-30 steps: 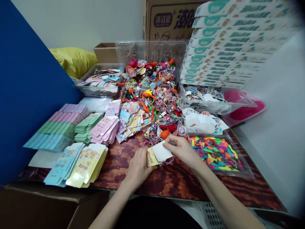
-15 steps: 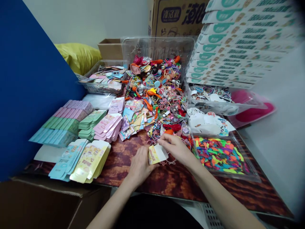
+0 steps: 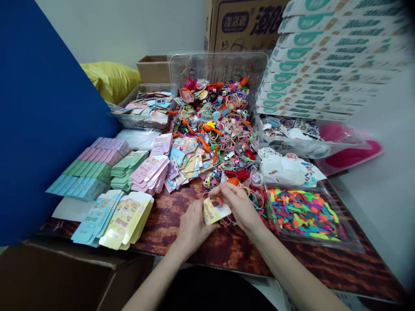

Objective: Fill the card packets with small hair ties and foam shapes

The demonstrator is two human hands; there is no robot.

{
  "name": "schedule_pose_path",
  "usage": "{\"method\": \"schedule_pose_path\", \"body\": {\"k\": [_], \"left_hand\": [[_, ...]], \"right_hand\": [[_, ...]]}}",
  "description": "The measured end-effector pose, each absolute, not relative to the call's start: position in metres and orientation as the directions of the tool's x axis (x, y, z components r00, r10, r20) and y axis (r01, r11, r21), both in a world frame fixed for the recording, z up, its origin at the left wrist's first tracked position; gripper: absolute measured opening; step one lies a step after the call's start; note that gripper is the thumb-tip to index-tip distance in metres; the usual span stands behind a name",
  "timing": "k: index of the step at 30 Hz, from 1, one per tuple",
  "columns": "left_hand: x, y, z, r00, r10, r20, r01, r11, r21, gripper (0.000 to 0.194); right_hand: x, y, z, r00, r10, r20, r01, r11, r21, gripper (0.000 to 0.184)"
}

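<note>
My left hand (image 3: 192,225) grips a small yellow paper box (image 3: 212,212) at the near middle of the table. My right hand (image 3: 238,204) is closed at the box's open top, its fingers pinching a small orange item (image 3: 218,200) at the opening. Thin pink hair bands (image 3: 231,223) lie under and beside the box. Just beyond my hands spreads a big heap of colourful hair bands and trinkets (image 3: 216,129).
Flat yellow and blue box blanks (image 3: 119,218) lie near left, with pink, green and blue stacks (image 3: 94,166) behind them. A clear tray of neon pieces (image 3: 303,211) sits to the right, stickers (image 3: 287,166) beyond it. Stacked white-green boxes (image 3: 324,60) tower at right. A blue board (image 3: 42,108) stands left.
The view has shifted a little. My right hand has come in from the heap to the box's open top, and the white flap shows less than before.
</note>
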State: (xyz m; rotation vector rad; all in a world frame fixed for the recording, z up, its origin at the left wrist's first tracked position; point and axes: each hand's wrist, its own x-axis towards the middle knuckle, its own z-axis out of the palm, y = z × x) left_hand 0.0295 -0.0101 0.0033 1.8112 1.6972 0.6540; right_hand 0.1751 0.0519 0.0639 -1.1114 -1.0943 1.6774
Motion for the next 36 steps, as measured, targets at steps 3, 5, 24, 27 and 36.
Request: {"method": "schedule_pose_path", "body": {"k": [3,5,24,27,36], "left_hand": [[0.030,-0.009,0.006,0.054,0.998,-0.020,0.711,-0.024,0.703,0.068],[0.031,-0.009,0.007,0.049,0.999,-0.010,0.690,-0.026,0.724,0.068],[0.042,-0.010,0.000,-0.148,0.952,0.267,0.557,-0.143,0.818,0.060],[0.040,-0.011,-0.003,-0.143,0.936,0.322,0.568,-0.189,0.801,0.058],[0.035,-0.012,0.000,-0.116,0.962,0.246,0.475,-0.164,0.865,0.059]], "right_hand": [[0.189,0.047,0.068,-0.239,0.960,-0.146,-0.166,-0.188,-0.968,0.039],[0.199,0.042,0.068,-0.195,0.980,-0.047,-0.016,-0.052,-0.999,0.032],[0.200,-0.001,0.044,-0.247,0.771,0.587,0.543,0.612,-0.575,0.039],[0.193,-0.002,0.047,-0.265,0.860,0.436,0.491,0.509,-0.707,0.026],[0.184,-0.001,0.048,-0.349,0.883,0.313,0.454,0.452,-0.768,0.022]]}}
